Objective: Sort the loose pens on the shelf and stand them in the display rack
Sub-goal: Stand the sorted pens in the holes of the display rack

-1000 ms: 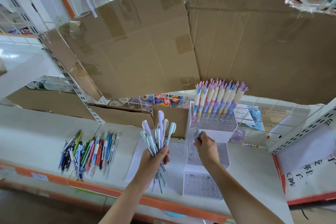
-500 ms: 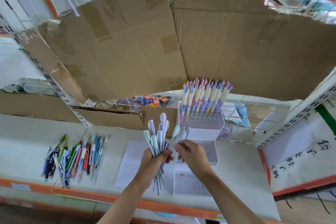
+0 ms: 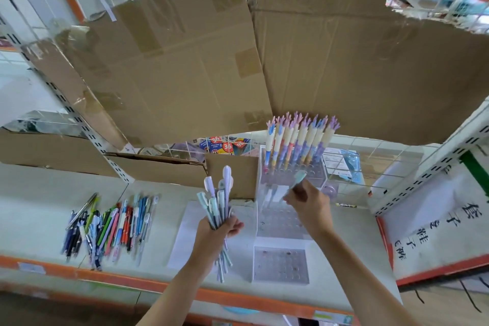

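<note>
A clear tiered display rack (image 3: 281, 263) on the shelf (image 3: 31, 209) holds pastel pens (image 3: 299, 140) in its far row. The left hand (image 3: 218, 227) grips a pen bundle (image 3: 218, 201); the right hand (image 3: 311, 202) pinches one teal pen (image 3: 298, 178) above the rack. Loose pens (image 3: 111, 222) lie at left. A package (image 3: 225, 144) behind reads "36".

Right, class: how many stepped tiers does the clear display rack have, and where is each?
3. The clear display rack's top tier at the back holds a row of pens; the middle tier lies below the right hand; the lowest tier is nearest the shelf's front edge.
</note>
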